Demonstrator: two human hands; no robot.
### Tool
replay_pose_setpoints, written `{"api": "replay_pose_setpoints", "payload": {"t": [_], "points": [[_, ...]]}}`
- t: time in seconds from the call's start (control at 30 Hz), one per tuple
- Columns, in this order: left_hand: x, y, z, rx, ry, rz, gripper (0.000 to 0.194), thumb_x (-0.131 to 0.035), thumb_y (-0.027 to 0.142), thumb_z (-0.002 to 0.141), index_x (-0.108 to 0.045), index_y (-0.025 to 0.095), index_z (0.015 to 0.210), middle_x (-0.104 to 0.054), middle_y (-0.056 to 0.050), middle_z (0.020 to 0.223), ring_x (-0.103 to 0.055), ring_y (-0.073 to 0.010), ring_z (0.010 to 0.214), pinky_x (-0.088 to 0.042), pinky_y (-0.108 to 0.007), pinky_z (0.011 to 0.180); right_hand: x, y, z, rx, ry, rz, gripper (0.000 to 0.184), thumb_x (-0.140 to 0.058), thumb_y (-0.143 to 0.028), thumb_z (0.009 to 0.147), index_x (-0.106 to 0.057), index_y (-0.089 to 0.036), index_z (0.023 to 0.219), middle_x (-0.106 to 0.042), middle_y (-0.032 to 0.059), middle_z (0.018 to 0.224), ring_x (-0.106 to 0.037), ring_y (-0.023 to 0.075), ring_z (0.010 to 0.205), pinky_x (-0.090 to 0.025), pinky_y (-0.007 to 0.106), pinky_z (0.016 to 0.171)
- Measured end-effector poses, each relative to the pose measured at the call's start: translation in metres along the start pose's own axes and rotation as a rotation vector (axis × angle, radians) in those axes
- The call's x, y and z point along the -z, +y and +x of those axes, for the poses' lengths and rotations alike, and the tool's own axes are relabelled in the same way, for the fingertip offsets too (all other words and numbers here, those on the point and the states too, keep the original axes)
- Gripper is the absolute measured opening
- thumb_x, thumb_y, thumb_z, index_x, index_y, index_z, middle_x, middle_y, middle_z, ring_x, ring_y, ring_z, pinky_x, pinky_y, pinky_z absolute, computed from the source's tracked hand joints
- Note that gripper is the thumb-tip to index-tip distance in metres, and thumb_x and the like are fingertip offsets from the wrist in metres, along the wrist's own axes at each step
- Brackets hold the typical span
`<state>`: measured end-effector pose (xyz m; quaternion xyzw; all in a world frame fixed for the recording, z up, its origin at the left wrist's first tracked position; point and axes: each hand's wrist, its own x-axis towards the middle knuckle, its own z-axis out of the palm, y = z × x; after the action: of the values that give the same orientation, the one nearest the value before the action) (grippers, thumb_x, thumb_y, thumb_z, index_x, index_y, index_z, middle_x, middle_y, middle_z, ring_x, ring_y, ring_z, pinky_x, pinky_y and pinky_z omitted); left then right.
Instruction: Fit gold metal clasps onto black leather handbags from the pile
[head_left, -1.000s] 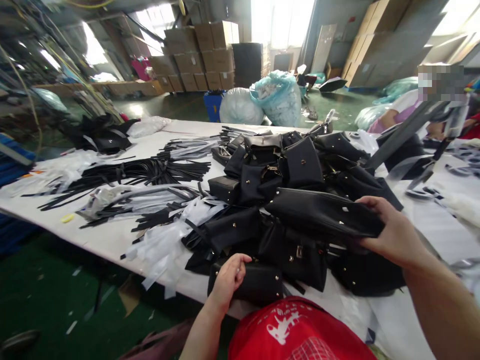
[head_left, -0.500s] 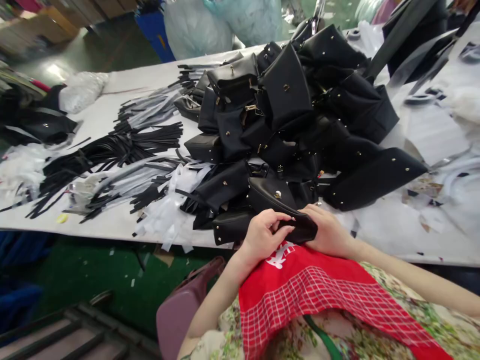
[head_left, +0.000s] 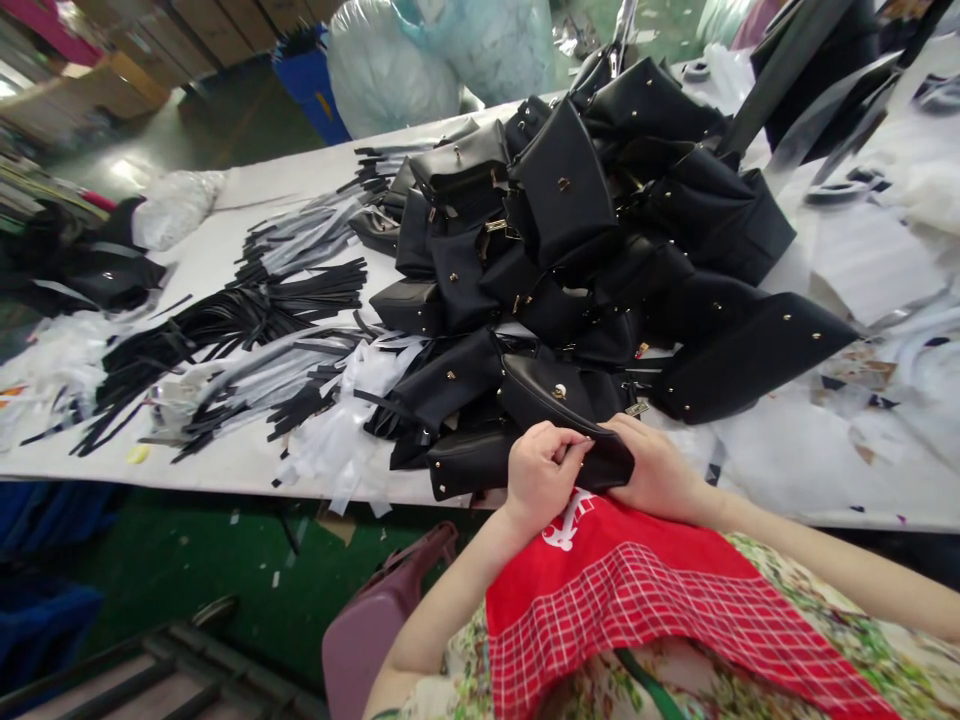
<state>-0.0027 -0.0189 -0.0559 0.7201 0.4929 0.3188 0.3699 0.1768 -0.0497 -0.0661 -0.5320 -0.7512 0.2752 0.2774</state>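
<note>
A black handbag (head_left: 536, 385) with a small metal clasp lies at the table's front edge, close to my red apron. My right hand (head_left: 652, 465) is closed around its right end, fingers partly hidden behind the bag. At the bag's near edge, my left hand (head_left: 547, 470) is closed, thumb and forefinger pinched together against the black material; anything tiny between those fingertips cannot be made out. Beside it, to the left, another black bag (head_left: 469, 460) with metal studs rests on the table. A heap of similar black bags (head_left: 566, 190) rises just beyond.
Bundles of black straps (head_left: 255, 305) and white wrapping strips (head_left: 349, 410) spread over the white table (head_left: 255, 180) at left. White sheets and scraps (head_left: 885, 260) lie at right. A mauve chair (head_left: 375, 620) stands at the lower left. Large plastic bags (head_left: 480, 60) are behind the table.
The left hand's thumb and forefinger have come closer together at the bag's edge. My right hand keeps its grip. The view has shifted slightly.
</note>
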Motion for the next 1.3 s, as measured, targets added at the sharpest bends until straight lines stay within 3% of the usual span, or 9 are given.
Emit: {"api": "replay_pose_setpoints", "payload": {"t": [0.13,0.3,0.67,0.8,0.97,1.07,1.2,1.3], "points": [[-0.002,-0.001,-0.001,-0.005,-0.059,-0.031,0.011,-0.065,0.022,0.083,-0.066,0.018,0.073,-0.050,0.003,0.060,-0.051,-0.0121,0.062,-0.043,-0.026,0.063,0.001,0.000,0.001,-0.011,0.004,0.006,0.042,-0.064,-0.012,0.066,-0.054,-0.020,0.106,-0.059,0.0046,0.089,-0.060,0.0206,0.080,-0.050,0.032,0.070],[0.000,0.000,-0.003,0.037,0.062,-0.031,0.014,-0.065,0.029,0.085,-0.071,0.018,0.078,-0.049,0.003,0.056,-0.050,-0.0116,0.058,-0.043,-0.025,0.062,0.000,0.000,0.000,-0.023,-0.018,0.001,0.044,-0.064,-0.012,0.066,-0.054,-0.021,0.108,-0.059,0.0052,0.092,-0.061,0.0216,0.083,-0.051,0.034,0.073],[-0.008,-0.002,-0.008,0.215,0.103,-0.120,0.019,-0.065,0.032,0.085,-0.072,0.019,0.074,-0.056,0.001,0.061,-0.051,-0.0118,0.058,-0.042,-0.027,0.060,-0.007,-0.005,0.001,-0.042,0.005,-0.007,0.044,-0.062,-0.013,0.064,-0.053,-0.019,0.107,-0.058,0.0058,0.092,-0.061,0.0210,0.080,-0.051,0.032,0.070],[-0.007,-0.001,-0.006,0.155,0.077,-0.106,0.016,-0.065,0.029,0.084,-0.069,0.018,0.072,-0.054,0.001,0.062,-0.052,-0.0122,0.060,-0.043,-0.027,0.062,-0.009,-0.002,0.000,-0.048,0.026,0.001,0.044,-0.063,-0.015,0.066,-0.054,-0.020,0.109,-0.059,0.0058,0.092,-0.062,0.0215,0.081,-0.051,0.033,0.070],[-0.002,0.000,-0.011,0.020,-0.075,-0.084,0.016,-0.061,0.025,0.086,-0.062,0.019,0.072,-0.056,-0.001,0.066,-0.054,-0.0140,0.068,-0.045,-0.028,0.069,-0.005,0.001,0.002,-0.072,0.065,0.010,0.038,-0.066,-0.020,0.068,-0.055,-0.021,0.105,-0.060,0.0062,0.090,-0.061,0.0231,0.081,-0.051,0.035,0.070],[0.006,-0.011,-0.016,0.128,-0.071,-0.178,0.014,-0.056,0.028,0.089,-0.059,0.018,0.081,-0.061,-0.003,0.075,-0.056,-0.0135,0.070,-0.046,-0.028,0.071,0.001,0.002,0.006,-0.103,0.092,0.031,0.034,-0.066,-0.019,0.065,-0.056,-0.021,0.098,-0.060,0.0059,0.090,-0.061,0.0236,0.082,-0.051,0.035,0.072],[0.017,-0.033,-0.022,0.376,-0.048,-0.407,0.018,-0.057,0.035,0.089,-0.057,0.017,0.088,-0.061,-0.001,0.072,-0.054,-0.0103,0.057,-0.045,-0.024,0.058,0.005,0.004,0.007,-0.142,0.090,0.040,0.032,-0.066,-0.020,0.063,-0.056,-0.022,0.094,-0.060,0.0055,0.091,-0.060,0.0239,0.082,-0.051,0.035,0.071],[0.023,-0.041,-0.023,0.416,-0.059,-0.447,0.021,-0.059,0.035,0.087,-0.059,0.018,0.099,-0.061,0.000,0.074,-0.052,-0.0093,0.055,-0.043,-0.022,0.054,0.004,0.003,0.007,-0.138,0.073,0.039,0.032,-0.065,-0.021,0.064,-0.055,-0.022,0.094,-0.061,0.0059,0.093,-0.060,0.0243,0.083,-0.051,0.035,0.071]]}}
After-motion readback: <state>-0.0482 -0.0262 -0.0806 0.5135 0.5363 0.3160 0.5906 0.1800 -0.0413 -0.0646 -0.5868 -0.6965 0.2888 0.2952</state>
